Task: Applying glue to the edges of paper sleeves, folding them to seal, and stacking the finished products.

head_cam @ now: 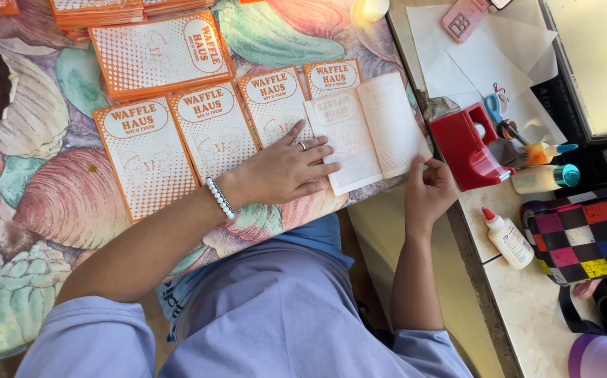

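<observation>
Head view: left hand (286,170) lies flat, fingers spread, on the folded paper sheet (368,131) at 12 o'clock; right hand (429,190) pinches its lower right edge, fingertips partly hidden. Card stack (160,54) at 11 is cut off.

Red tape dispenser (466,148), white glue bottle (508,238), checkered multicoloured bag (587,231), blue-handled scissors (494,107), pink stapler (462,18)

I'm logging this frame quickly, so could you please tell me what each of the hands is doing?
Left hand: open, pressing flat on the folded paper sheet.
Right hand: fingers pinching the sheet's lower right edge.
</observation>
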